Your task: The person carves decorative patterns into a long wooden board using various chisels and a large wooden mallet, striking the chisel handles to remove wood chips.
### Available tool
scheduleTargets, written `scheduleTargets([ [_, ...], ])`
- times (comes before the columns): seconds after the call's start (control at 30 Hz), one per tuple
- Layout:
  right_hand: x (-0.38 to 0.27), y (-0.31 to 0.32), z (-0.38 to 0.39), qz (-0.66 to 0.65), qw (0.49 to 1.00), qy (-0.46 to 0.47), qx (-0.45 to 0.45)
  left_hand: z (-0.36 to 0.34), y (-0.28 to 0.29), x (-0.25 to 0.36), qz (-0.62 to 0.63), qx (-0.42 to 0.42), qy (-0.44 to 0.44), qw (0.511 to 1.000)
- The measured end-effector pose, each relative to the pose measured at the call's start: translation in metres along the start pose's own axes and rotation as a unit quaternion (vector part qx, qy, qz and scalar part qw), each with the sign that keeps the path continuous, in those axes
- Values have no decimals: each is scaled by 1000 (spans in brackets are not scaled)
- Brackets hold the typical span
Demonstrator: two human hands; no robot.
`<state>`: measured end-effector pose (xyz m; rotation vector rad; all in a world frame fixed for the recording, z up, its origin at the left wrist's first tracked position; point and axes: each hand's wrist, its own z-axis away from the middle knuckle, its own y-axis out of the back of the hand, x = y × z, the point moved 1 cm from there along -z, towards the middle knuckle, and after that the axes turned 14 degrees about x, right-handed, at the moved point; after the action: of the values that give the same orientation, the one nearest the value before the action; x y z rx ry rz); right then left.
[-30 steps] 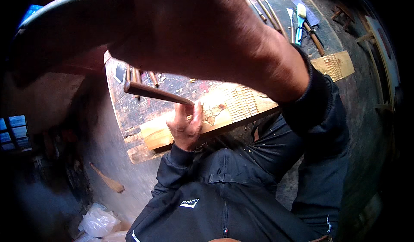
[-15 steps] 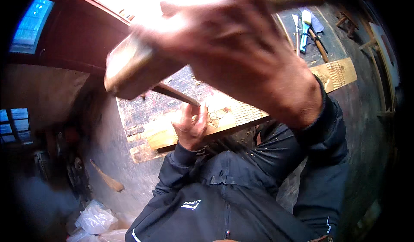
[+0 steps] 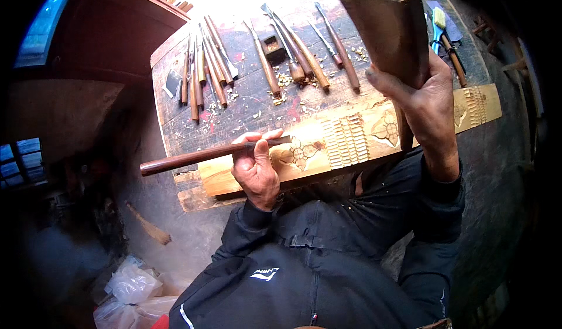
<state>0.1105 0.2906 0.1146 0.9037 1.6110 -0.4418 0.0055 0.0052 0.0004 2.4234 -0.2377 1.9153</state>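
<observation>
My left hand (image 3: 257, 171) grips a dark wooden-handled chisel (image 3: 199, 157) lying nearly level over the pale carved board (image 3: 219, 179), its metal end beside a carved four-petal flower (image 3: 298, 153). The board also bears rows of short gouged grooves (image 3: 345, 141) and further flowers. At the right, my right hand (image 3: 424, 103) is closed round the handle of a heavy wooden mallet (image 3: 383, 27), held upright above the board with its big head toward the top of the view.
Many chisels (image 3: 263, 53) and wood chips lie across the worn bench (image 3: 175, 124), with a small dark block (image 3: 273, 46) among them. A blue brush (image 3: 437, 27) is at right. A red door (image 3: 99, 36) stands upper left; a straw broom (image 3: 152, 228) and plastic bags (image 3: 132, 285) are below.
My right hand and mallet have swung from across the upper left over to the right, now upright. The chisel in my left hand has tilted, its handle end dropping lower in the view.
</observation>
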Motion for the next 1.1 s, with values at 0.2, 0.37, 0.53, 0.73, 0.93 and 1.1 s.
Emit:
scheduleTargets([
  [0.2,8,-12,5,-29,997,59,-35,11,1,-13,28,24,30,999],
  [0.37,5,-20,6,-34,999,20,-17,16,2,-15,47,26,47,997],
  [0.53,4,-21,6,-23,999,14,-27,15,3,-18,55,16,53,997],
  [0.73,6,-26,7,-32,999,11,-40,14,2,-16,52,12,56,997],
  [0.93,3,-32,9,-21,997,22,-69,14,3,-18,35,15,57,998],
  [1.1,-11,-44,7,-2,983,161,-86,13,-3,-19,-29,6,31,999],
])
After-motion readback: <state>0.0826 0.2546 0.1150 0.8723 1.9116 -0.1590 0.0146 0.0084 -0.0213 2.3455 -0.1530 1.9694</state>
